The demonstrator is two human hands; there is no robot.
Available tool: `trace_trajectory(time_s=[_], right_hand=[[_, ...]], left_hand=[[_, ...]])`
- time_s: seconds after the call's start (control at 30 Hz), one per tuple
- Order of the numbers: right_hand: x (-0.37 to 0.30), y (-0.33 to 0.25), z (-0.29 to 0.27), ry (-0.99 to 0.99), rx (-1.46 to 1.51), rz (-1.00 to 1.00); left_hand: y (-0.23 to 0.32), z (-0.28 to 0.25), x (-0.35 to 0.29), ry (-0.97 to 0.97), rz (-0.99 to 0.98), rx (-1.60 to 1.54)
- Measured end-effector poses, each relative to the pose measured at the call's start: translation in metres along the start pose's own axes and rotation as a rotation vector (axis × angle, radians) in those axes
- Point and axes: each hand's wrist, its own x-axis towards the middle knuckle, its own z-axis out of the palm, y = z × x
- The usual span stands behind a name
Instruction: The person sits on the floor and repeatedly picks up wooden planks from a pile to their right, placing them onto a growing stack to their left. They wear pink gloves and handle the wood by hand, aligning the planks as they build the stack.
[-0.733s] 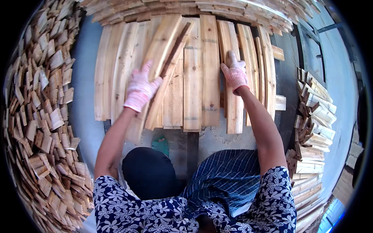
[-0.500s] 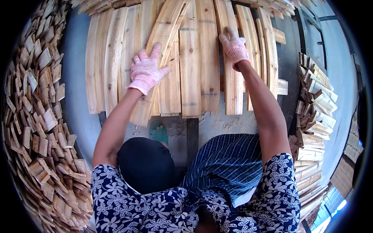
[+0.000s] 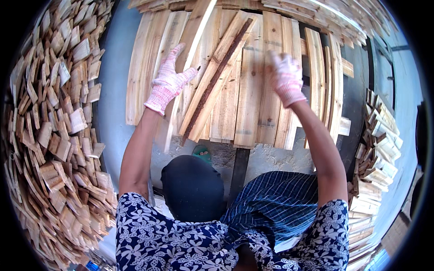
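Head view: the left hand (image 3: 167, 88), fingers spread, spans a slanted plank (image 3: 196, 21), likely stiff, light, best held by its edges; the right hand's (image 3: 286, 79) blurred fingers can't be read.

Large stack of wood pieces (image 3: 58, 135) filled left side, ends jutting unevenly. Smaller wood stack (image 3: 379, 165) lined right. Piled boards (image 3: 325, 13) lay along far edge. Grey floor (image 3: 116, 86) showed between stacks; dark frame (image 3: 371, 67) sat far right.
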Motion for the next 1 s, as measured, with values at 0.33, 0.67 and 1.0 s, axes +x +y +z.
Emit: trace_trajectory(time_s=[0.33, 0.67, 1.0], right_hand=[[-0.01, -0.089, 0.043, 0.171, -0.261, -0.967], [-0.055, 0.025, -0.073, -0.42, -0.283, -0.424], [-0.089, 0.245, -0.048, -0.027, -0.145, 0.363]], left_hand=[[0.027, 0.011, -0.045, -0.026, -0.007, -0.363], [0.019, 0.073, -0.027, -0.155, -0.151, 0.44], [0.025, 0.087, -0.018, -0.275, -0.206, 0.78]])
